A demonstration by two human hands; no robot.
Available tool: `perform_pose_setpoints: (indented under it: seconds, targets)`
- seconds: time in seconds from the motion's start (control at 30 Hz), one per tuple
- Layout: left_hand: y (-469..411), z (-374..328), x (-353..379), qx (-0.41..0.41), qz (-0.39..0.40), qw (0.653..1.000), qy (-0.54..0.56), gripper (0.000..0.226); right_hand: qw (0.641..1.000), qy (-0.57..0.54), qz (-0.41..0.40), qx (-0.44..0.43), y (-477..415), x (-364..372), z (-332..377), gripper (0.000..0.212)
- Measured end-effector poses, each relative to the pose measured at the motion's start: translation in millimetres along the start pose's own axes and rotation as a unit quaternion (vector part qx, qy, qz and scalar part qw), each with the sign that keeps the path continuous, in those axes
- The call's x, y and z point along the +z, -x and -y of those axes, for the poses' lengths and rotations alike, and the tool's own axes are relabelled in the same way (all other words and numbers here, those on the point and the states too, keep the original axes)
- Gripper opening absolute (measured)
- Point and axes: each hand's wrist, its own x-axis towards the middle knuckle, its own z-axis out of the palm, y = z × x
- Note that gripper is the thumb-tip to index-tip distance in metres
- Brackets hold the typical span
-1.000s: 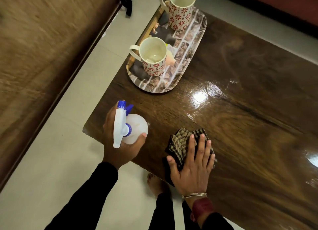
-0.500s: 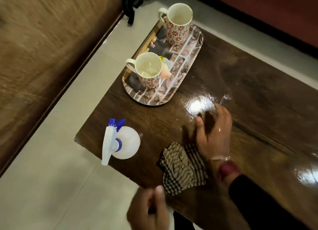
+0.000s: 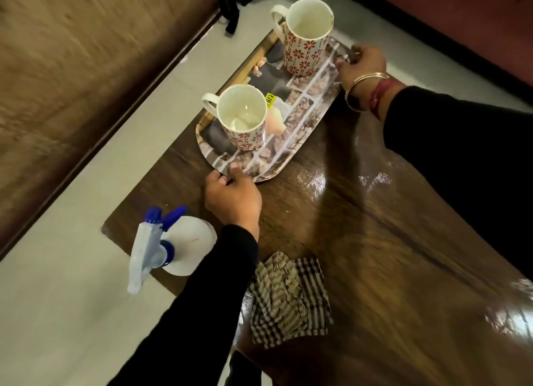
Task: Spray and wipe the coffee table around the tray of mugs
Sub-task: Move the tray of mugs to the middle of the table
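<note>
A patterned oval tray (image 3: 300, 143) lies on the dark glossy coffee table (image 3: 375, 241) and carries two white mugs with red flowers, one near (image 3: 243, 120) and one far (image 3: 307, 36). My left hand (image 3: 232, 196) grips the tray's near end, fingers curled on the rim. At the far end my right hand (image 3: 360, 64) holds the rim. The white spray bottle (image 3: 170, 245) with a blue nozzle stands free at the table's near left corner. A checked cloth (image 3: 291, 296) lies crumpled near the front edge, touched by neither hand.
Pale floor tiles (image 3: 72, 270) run along the table's left side, bordered by a brown wooden panel (image 3: 72, 82). A reddish sofa (image 3: 461, 16) stands beyond the far edge. Dark straps (image 3: 233, 2) lie on the floor past the tray. The tabletop right of the tray shines wet.
Both hands have left the bottle and the cloth. They have moved forward onto the two ends of the tray. The bottle and cloth stay where they were set down.
</note>
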Motion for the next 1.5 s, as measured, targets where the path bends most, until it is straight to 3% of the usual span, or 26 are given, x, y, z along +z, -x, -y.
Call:
perform_pose_setpoints:
  seconds: [0.2,0.33,0.43,0.5,0.63,0.73,0.83,0.97,1.13,1.23,1.33,1.5]
  targets:
    - [-20,4,5,-0.004,-0.002,1.0,0.006,0.033,0.997,0.071,0.01,0.009,-12,1,10,0.027]
    - [-22,7,5,0.013,-0.001,1.0,0.008,0.026,0.998,0.05,0.002,0.027,-9,-9,2,0.004]
    - [-17,9,2,0.056,0.01,0.998,-0.002,0.02,0.998,0.018,-0.021,0.058,-6,-22,-19,0.025]
    - [-10,7,0,0.079,0.016,0.997,-0.012,0.016,0.996,-0.002,-0.042,0.073,4,-38,-34,0.024]
    - [8,5,-7,0.121,0.051,0.99,-0.05,0.01,0.991,-0.037,-0.055,0.117,34,-80,-89,0.022]
    - [31,7,-13,0.157,0.106,0.979,-0.073,0.007,0.984,-0.083,-0.054,0.148,63,-113,-156,0.01]
    - [55,12,-18,0.174,0.156,0.968,-0.089,0.017,0.967,-0.134,-0.085,0.198,102,-142,-223,0.021]
    - [76,25,-16,0.193,0.252,0.938,-0.142,0.02,0.933,-0.186,-0.145,0.271,192,-191,-233,0.012]
    - [111,40,-2,0.227,0.34,0.883,-0.231,0.034,0.885,-0.226,-0.204,0.352,273,-228,-308,0.02]
    - [149,50,9,0.248,0.387,0.85,-0.257,0.026,0.866,-0.224,-0.241,0.377,322,-252,-351,0.023]
    - [175,66,18,0.279,0.416,0.818,-0.283,0.02,0.842,-0.264,-0.271,0.384,362,-265,-370,0.008]
    - [206,99,28,0.299,0.426,0.795,-0.313,0.032,0.804,-0.3,-0.294,0.421,409,-277,-405,0.014]
